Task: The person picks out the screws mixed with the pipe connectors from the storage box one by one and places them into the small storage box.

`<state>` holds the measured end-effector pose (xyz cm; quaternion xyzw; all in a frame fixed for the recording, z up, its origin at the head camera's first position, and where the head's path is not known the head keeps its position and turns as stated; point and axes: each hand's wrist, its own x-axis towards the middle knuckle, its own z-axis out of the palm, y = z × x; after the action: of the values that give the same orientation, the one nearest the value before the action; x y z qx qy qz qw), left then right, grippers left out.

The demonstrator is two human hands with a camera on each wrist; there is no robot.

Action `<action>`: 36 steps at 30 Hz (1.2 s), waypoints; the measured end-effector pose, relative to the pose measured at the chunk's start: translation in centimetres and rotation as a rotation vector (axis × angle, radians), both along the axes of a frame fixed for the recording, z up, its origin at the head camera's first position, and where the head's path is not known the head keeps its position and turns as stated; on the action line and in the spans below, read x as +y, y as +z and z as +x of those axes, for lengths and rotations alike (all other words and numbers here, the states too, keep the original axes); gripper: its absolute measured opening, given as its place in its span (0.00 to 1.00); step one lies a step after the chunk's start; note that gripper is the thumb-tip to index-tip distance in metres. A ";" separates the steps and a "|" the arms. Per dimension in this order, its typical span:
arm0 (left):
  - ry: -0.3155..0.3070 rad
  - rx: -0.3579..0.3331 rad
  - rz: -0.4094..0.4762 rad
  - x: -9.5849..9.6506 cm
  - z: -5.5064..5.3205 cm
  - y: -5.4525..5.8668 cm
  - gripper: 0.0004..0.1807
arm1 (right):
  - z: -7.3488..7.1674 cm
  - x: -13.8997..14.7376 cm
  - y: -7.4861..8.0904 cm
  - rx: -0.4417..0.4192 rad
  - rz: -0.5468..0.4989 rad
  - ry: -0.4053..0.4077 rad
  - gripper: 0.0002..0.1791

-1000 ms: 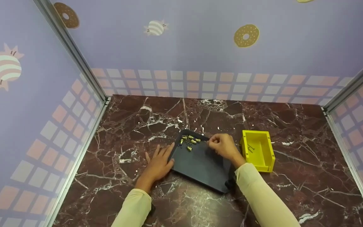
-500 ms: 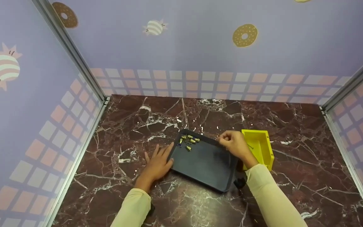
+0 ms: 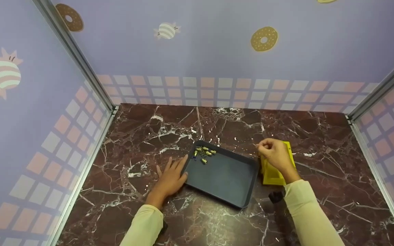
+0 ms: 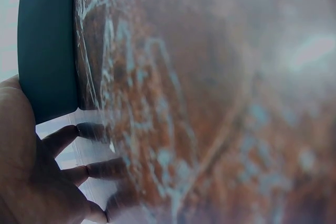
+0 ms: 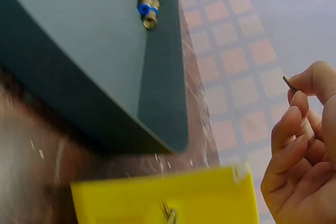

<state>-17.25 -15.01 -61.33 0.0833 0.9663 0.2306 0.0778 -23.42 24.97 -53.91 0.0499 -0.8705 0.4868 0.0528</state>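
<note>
My right hand (image 3: 275, 155) is over the yellow bin (image 3: 271, 181) and covers much of it in the head view. Between its thumb and index finger it pinches a small screw (image 5: 287, 82), whose threaded end sticks out in the right wrist view. More screws (image 5: 170, 215) lie inside the bin. My left hand (image 3: 169, 178) rests with spread fingers against the left edge of the dark grey tray (image 3: 219, 179). Several small brass fittings with blue bands (image 5: 149, 11) lie together in the tray's far left corner, with thin dark pieces among them too small to make out.
The tray and the bin stand side by side on a dark red marbled tabletop (image 3: 169, 118). Patterned panels (image 3: 214, 51) enclose it at the back and both sides. Small white flecks are scattered behind the tray.
My right hand has moved right, from above the tray to above the yellow bin, still pinching the screw. My left hand has stayed at the tray's edge.
</note>
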 end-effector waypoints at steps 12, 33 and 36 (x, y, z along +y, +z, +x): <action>-0.002 0.003 0.012 0.0 -0.1 -0.1 0.36 | 0.2 5.0 -0.2 0.039 0.076 -0.125 0.05; -0.005 -0.004 0.005 0.1 0.0 0.0 0.37 | 0.7 6.7 -1.4 -0.007 0.119 -0.130 0.07; -0.005 -0.002 0.008 0.1 0.0 0.1 0.37 | 0.6 6.6 -1.5 -0.008 0.124 -0.133 0.07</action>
<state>-17.28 -14.94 -61.23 0.0859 0.9651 0.2345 0.0791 -22.79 31.62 -55.37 -0.0068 -0.9007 0.4274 0.0780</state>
